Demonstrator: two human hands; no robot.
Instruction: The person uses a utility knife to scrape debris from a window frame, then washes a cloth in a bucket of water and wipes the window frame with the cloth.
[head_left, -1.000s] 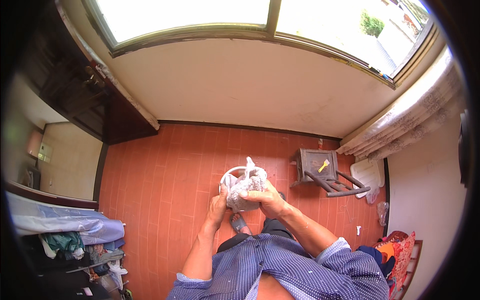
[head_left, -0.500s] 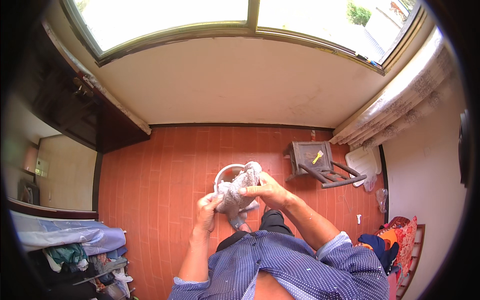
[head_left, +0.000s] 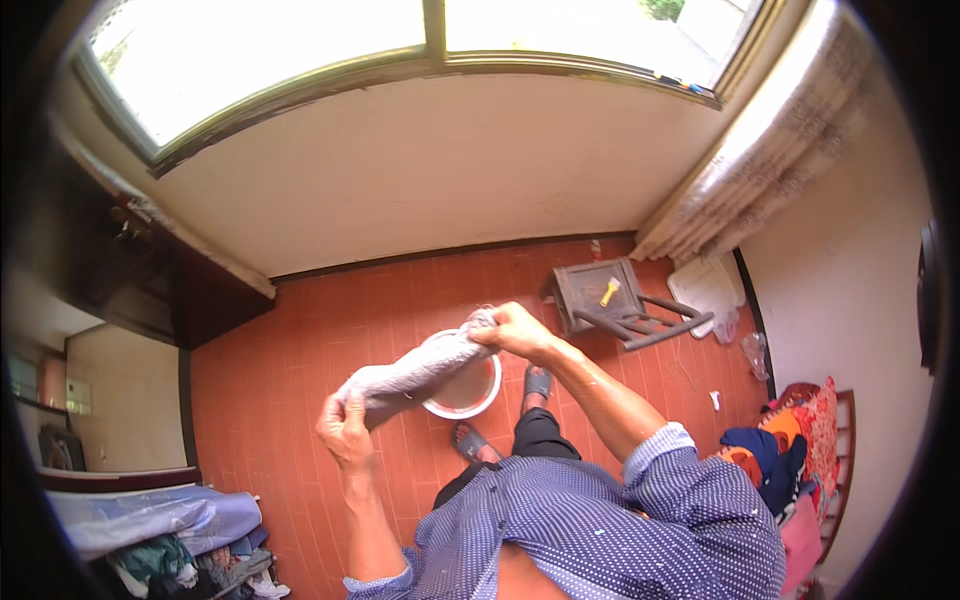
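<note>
A grey cloth (head_left: 415,368) is stretched slantwise between my two hands, its right end higher and farther off. My left hand (head_left: 345,432) is closed on the lower left end, thumb on top. My right hand (head_left: 515,333) pinches the bunched upper right end. Below the cloth stands a round white bucket (head_left: 490,396) on the floor, partly covered by it; what is inside cannot be made out clearly. My feet in grey slippers stand just this side of the bucket.
A dark wooden chair (head_left: 585,290) with a yellow-handled scraper or brush (head_left: 610,291) on its seat stands right of the bucket. Folded fabrics (head_left: 175,525) lie at lower left, colourful clothes (head_left: 775,450) at right. A window (head_left: 440,50) and a curtain (head_left: 770,130) are beyond.
The cloth was bunched between my hands and is now pulled out long. My left hand has moved left, my right hand slightly away and left. The view has shifted a little.
</note>
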